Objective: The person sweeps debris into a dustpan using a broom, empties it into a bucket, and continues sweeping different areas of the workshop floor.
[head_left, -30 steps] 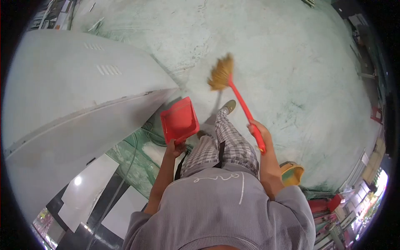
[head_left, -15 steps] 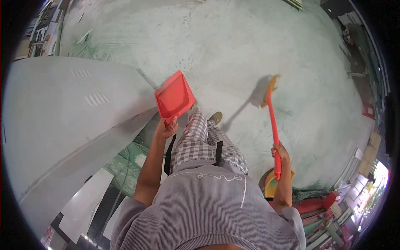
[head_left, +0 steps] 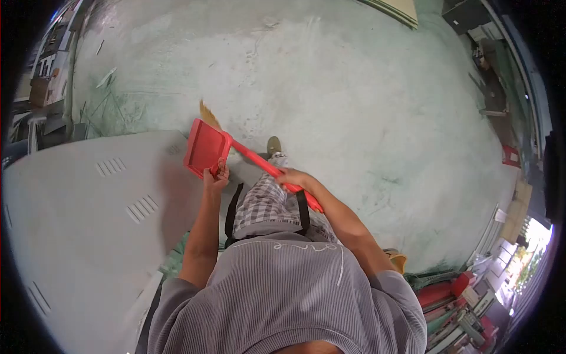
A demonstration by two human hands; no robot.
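My left hand is wrapped tight round the handle of the red dustpan, which I hold up just beside the grey panel, tilted with its open face toward me. My right hand is clenched round the red shaft of the broom, which crosses in front of my legs; its bristles poke out behind the pan's top edge. The risk, as I judge it, is the bristles catching the pan's rim and flicking dust back onto the green floor, or the tilted pan spilling whatever it holds. My shoe is near the shaft, so I could trip.
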